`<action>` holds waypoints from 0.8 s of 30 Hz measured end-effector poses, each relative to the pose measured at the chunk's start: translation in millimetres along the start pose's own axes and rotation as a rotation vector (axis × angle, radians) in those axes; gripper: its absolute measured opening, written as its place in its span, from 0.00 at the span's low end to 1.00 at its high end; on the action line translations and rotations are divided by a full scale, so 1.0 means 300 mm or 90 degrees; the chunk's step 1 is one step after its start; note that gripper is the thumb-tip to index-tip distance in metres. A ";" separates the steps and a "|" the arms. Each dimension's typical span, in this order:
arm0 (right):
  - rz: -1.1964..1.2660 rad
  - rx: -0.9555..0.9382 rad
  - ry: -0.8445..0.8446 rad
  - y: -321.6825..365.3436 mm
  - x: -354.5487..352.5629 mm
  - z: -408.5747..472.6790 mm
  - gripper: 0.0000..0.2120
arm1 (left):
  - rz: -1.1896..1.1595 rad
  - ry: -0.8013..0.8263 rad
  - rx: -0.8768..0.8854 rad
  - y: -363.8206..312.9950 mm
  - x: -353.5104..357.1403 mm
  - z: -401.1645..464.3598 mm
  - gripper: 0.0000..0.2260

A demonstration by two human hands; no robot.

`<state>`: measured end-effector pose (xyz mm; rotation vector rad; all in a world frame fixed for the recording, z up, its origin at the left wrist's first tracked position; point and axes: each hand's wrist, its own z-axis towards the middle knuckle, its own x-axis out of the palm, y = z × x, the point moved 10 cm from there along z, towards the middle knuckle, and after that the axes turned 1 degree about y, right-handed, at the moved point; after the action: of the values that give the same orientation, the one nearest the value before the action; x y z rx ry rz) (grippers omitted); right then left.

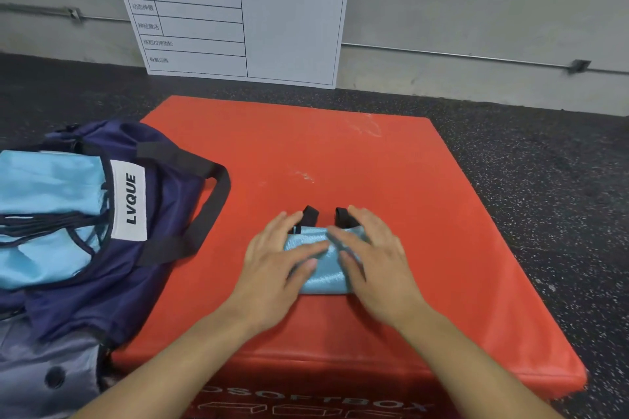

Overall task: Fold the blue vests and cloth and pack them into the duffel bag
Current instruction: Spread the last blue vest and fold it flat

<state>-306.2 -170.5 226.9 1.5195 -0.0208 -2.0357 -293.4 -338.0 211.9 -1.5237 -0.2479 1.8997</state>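
Observation:
A small folded light-blue vest [325, 270] with black straps at its far end lies in the middle of a red foam box [391, 180]. My left hand [279, 262] rests flat on the vest's left side, fingers straight. On its right side my right hand [371, 258] presses flat, fingers blurred. A navy duffel bag [163, 248] with a white "LVQUE" label and black handles lies open at the left, overlapping the box edge. Light-blue vests [44, 214] with dark trim sit inside the bag's opening.
The red foam box stands on a dark speckled floor [544, 197]. A white chart board [238, 10] leans on the grey wall behind. A grey garment with a dark button [47, 374] lies at the lower left beside the bag.

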 end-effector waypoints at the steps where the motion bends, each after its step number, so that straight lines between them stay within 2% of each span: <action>1: 0.005 -0.016 0.030 0.019 0.040 -0.004 0.20 | 0.009 0.017 0.006 -0.003 0.020 -0.004 0.19; 3: -0.016 -0.019 0.066 0.019 0.102 -0.023 0.20 | 0.027 0.045 -0.030 0.036 0.050 -0.014 0.20; 6: -0.017 0.029 0.065 -0.034 0.098 -0.046 0.20 | 0.020 0.066 -0.108 0.099 0.041 -0.024 0.22; 9: 0.015 0.105 0.072 -0.112 0.071 -0.062 0.17 | -0.018 0.096 -0.159 0.116 0.029 -0.029 0.14; 12: 0.091 0.183 0.083 -0.163 0.058 -0.079 0.15 | -0.035 0.106 -0.164 0.111 0.032 -0.037 0.13; 16: 0.124 0.167 0.079 -0.143 0.050 -0.072 0.16 | -0.074 0.111 -0.144 0.097 0.060 -0.019 0.16; 18: 0.178 0.175 0.067 -0.135 0.041 -0.066 0.17 | -0.136 0.115 -0.155 0.103 0.071 -0.009 0.14; 21: 0.285 0.172 0.033 -0.125 0.014 -0.052 0.23 | -0.266 0.093 -0.155 0.087 0.037 0.002 0.14; 24: 0.408 0.207 0.030 -0.123 0.011 -0.040 0.24 | -0.343 0.048 -0.160 0.089 -0.022 0.007 0.15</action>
<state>-312.5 -137.6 207.0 1.4911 -0.7532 -1.5223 -305.1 -361.5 203.4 -1.4916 -0.8013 1.4181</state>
